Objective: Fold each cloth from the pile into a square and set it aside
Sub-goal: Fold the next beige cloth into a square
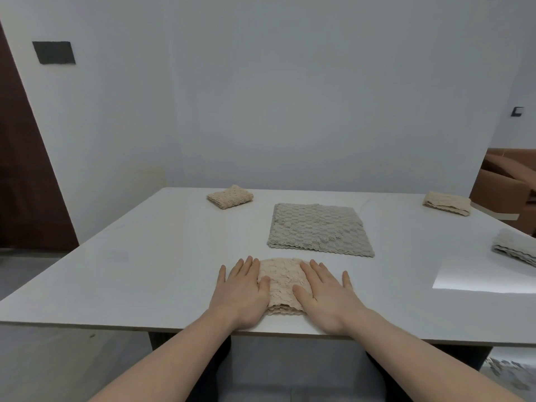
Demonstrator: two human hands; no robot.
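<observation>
- The pink cloth (280,285) lies folded into a small square on the table (145,256), directly between and under both hands.
- The left hand (242,294) lies flat, fingers straight, palm pressing the cloth's left edge; it grips nothing.
- The right hand (326,297) lies flat likewise, fingers straight, pressing the right edge.
- Handling: the cloth appears soft, light and limp, with a raised waffle texture. Stacked layers show at the edge nearest the wrists; they will likely spring open if released carelessly.
- Take hold at the two side edges under the palms, pinching all layers together, thumbs on top.
- The grey cloth (319,230) lies spread flat just beyond the fingertips, not yet folded small.
- Folded cloths lie well apart: one beige (230,197) beyond the left hand, one beige (446,203) and one grey (514,250) far out from the right hand.
</observation>
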